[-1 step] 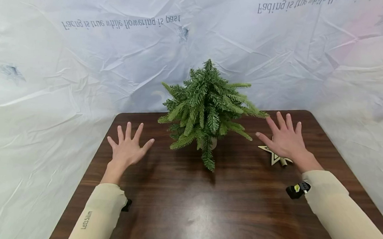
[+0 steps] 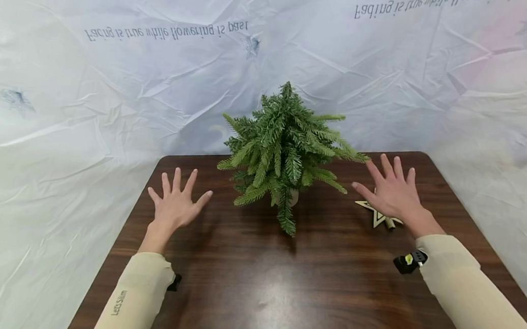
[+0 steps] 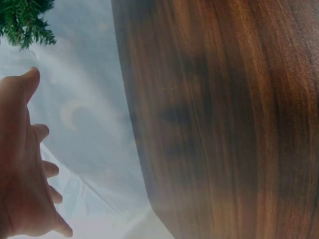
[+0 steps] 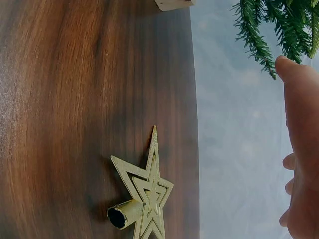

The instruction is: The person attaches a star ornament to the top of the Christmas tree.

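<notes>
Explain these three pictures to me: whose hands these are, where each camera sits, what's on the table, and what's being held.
No machine here: a person wears three cameras. The head view looks down at both hands. The left hand and right hand hover open, fingers spread, holding nothing. On the dark wooden table stands a small green artificial tree. A gold star topper lies flat beneath the right hand. The other two views come from wrist cameras, turned sideways: the left shows mostly bare table, the right shows the star close up.
</notes>
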### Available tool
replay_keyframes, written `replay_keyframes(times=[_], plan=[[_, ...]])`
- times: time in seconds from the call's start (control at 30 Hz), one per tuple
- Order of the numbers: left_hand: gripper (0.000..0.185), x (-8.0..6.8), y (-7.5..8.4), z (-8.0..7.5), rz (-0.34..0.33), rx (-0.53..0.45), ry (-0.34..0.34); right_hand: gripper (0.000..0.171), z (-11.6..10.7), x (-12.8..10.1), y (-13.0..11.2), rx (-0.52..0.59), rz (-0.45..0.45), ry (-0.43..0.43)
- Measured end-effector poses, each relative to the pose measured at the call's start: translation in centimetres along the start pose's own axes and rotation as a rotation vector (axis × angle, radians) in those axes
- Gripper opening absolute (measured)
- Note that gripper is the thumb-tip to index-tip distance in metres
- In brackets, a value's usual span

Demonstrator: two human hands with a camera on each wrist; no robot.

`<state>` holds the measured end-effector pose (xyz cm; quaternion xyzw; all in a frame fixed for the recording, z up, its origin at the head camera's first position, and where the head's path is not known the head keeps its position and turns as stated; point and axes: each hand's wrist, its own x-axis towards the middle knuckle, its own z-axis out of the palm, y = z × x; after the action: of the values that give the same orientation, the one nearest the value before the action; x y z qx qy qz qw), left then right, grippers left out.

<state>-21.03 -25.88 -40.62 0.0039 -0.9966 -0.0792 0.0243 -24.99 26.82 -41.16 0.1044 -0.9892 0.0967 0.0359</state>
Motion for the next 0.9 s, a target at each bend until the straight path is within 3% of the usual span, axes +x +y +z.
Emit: replay_keyframes(times=[0.13,0.27,0.37,0.5,0.57,0.63,0.73,0.9], plan=[[0.082,-0.1,0.0,-0.4,0.002,-0.076,0.043,0.084,-0.2,-0.1,0.3,0.065,0.011,-0.002],[0.078,-0.1,1.0,-2.3,0.009,-0.230,0.150,0.083,-0.4,-0.6,1.3,0.167,0.048,-0.002],[0.072,0.3,3.1,-4.5,0.048,-0.333,0.298,0.081,-0.3,-1.4,2.3,0.240,0.097,-0.011],[0.059,0.8,7.1,-7.5,0.143,-0.449,0.531,0.073,0.3,-2.7,3.8,0.320,0.136,-0.007],[0.054,0.9,9.0,-8.9,0.182,-0.497,0.582,0.069,0.8,-3.2,4.4,0.346,0.146,0.005],[0.052,1.0,10.8,-10.1,0.201,-0.516,0.567,0.066,1.3,-3.7,5.0,0.378,0.168,0.008],[0.056,1.2,13.0,-11.2,0.210,-0.516,0.471,0.061,2.0,-4.4,5.8,0.411,0.207,0.018],[0.059,1.8,15.2,-11.5,0.231,-0.488,0.359,0.055,3.0,-5.5,6.7,0.400,0.227,0.021]])
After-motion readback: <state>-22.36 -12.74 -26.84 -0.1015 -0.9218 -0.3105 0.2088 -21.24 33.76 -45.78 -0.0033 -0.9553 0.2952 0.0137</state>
